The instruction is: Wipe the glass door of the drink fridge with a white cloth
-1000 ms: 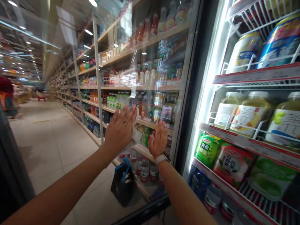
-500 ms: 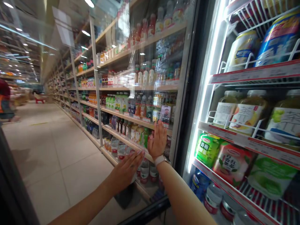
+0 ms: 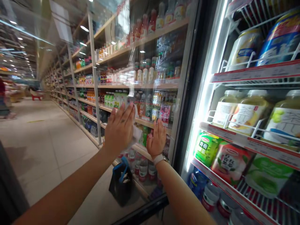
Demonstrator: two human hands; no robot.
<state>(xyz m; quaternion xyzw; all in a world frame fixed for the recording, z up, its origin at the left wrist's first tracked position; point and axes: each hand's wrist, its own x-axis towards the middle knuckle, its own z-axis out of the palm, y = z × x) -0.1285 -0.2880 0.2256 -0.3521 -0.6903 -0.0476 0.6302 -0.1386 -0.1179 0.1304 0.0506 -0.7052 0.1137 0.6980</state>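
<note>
A glass cooler door (image 3: 131, 57) stands in front of me, with drink shelves visible through and reflected in it. Flat against the pane, my left hand (image 3: 119, 129) presses a white cloth (image 3: 137, 132), part of which shows past its fingers. The palm covers the rest of the cloth. Lower and further right, my right hand (image 3: 157, 139) lies spread on the same glass close to the door's dark edge, holding nothing. It wears a band at the wrist.
To the right, the lit cooler (image 3: 250, 75) holds bottled and boxed drinks on wire shelves. A black bag (image 3: 121, 182) with blue handles sits on the floor beyond the glass. Long drink shelves (image 3: 92, 65) line the aisle, whose pale floor (image 3: 44, 150) runs left.
My left hand has moved up and to the left over the glass with the cloth, uncovering the black bag. My right hand has stayed in place.
</note>
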